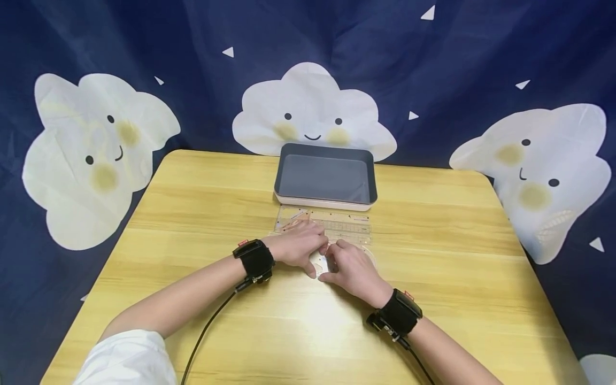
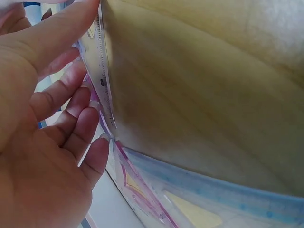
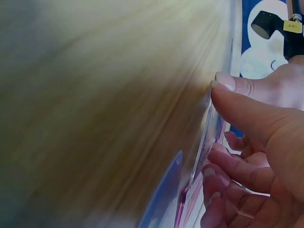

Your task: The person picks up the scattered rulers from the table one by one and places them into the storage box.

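Observation:
Both hands meet over a small clear plastic set square [image 1: 318,263] with a cutout, near the middle of the table. My left hand [image 1: 299,247] pinches its left side, the thumb at the near edge and the fingers curled at the far side. From the right, my right hand [image 1: 355,271] pinches it the same way, the two thumbs almost touching. A printed scale runs along its edge in the left wrist view. Beyond it lie a pink-edged set square [image 2: 137,185] and a blue-edged protractor [image 2: 228,183], partly hidden by the hands in the head view.
A clear ruler [image 1: 358,229] lies flat past the hands. Directly behind it stands a shallow rectangular tray [image 1: 324,203], dark inside and pale outside. The wooden table [image 1: 202,214] backs onto a dark blue curtain [image 1: 202,96] with cloud prints. Cables trail from both wrist bands.

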Demonstrator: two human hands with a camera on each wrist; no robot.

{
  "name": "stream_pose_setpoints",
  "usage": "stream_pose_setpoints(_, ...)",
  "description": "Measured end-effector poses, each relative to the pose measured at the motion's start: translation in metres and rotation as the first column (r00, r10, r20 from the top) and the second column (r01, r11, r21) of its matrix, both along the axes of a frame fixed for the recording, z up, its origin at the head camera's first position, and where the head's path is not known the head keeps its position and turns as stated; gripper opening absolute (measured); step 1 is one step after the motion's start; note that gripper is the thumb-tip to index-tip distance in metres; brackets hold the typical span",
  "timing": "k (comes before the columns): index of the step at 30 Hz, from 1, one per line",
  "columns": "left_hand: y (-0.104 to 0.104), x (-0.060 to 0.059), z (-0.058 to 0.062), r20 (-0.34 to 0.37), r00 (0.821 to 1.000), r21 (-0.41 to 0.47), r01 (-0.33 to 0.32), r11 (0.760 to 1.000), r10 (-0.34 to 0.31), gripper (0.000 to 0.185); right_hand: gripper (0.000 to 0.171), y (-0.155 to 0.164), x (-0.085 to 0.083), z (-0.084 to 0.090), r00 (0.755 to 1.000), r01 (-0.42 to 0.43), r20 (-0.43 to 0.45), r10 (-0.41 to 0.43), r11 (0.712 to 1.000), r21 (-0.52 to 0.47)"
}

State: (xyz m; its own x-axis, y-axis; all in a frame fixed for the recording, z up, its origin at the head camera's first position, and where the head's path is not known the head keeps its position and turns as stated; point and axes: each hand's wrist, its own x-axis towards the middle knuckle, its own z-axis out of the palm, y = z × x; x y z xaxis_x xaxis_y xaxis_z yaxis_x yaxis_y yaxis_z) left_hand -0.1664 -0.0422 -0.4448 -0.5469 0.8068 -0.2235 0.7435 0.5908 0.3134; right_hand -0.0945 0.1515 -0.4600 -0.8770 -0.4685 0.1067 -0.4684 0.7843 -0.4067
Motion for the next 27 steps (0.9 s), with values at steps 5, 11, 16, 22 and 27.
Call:
stream_pose_setpoints(5, 0.0, -0.001, 0.0, 0.032, 0.999, 0.02, 0.011, 1.0, -0.011, 0.055, 0.048, -0.002, -0.002, 0.0, 1.0, -0.006, -0.008, 0.006, 1.0, -0.005)
stream_pose_setpoints(11, -0.003, 0.001, -0.005, 0.128, 0.992, 0.099, -0.002, 0.995, -0.011, 0.059, 0.047, -0.004, -0.003, 0.001, 0.997, -0.008, 0.072, 0.012, 0.998, -0.059)
stream_pose_setpoints(16, -0.008, 0.003, -0.007, 0.238, 0.971, 0.155, -0.044, 0.987, 0.006, 0.052, 0.047, -0.003, -0.003, 0.001, 0.993, -0.019, 0.11, 0.029, 0.996, -0.092)
stream_pose_setpoints(22, -0.014, 0.008, -0.005, 0.427, 0.904, 0.256, -0.147, 0.955, 0.025, 0.026, 0.022, 0.007, -0.005, 0.005, 0.962, -0.052, 0.244, 0.118, 0.964, -0.262)
stream_pose_setpoints(27, -0.018, 0.003, 0.003, 0.512, 0.858, 0.313, -0.223, 0.923, 0.034, 0.019, 0.007, 0.014, -0.01, 0.012, 0.902, -0.014, 0.393, 0.176, 0.924, -0.382)
